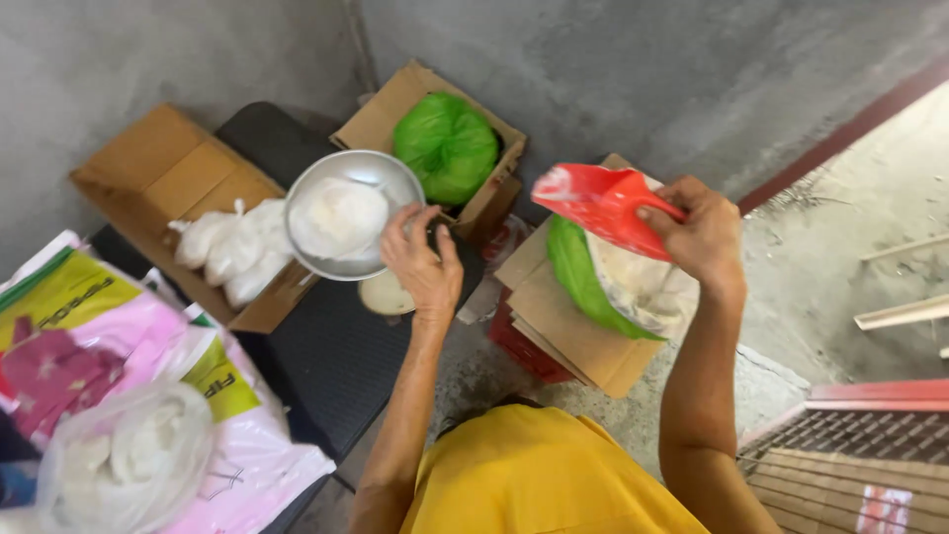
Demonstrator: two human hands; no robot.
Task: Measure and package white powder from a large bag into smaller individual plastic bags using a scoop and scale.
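- The right hand [704, 235] is raised, fingers gripping a red plastic scoop [600, 206] above an open green bag of white powder [618, 282] in a cardboard box [578, 341].
- The left hand [423, 265], fingers curled, touches the rim of a round metal bowl [348, 213] holding white powder.
- Tied white bags [232, 247] lie in another cardboard box on the dark desk [341, 356].

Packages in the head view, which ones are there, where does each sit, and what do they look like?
Printed sack: lower left, pink, white, yellow-green panels.
Tied green bag: top centre, inside open cardboard box.
Open green bag: under right hand holding red scoop.
Small clear bags: left box, white contents.
Clear bag: bottom left.
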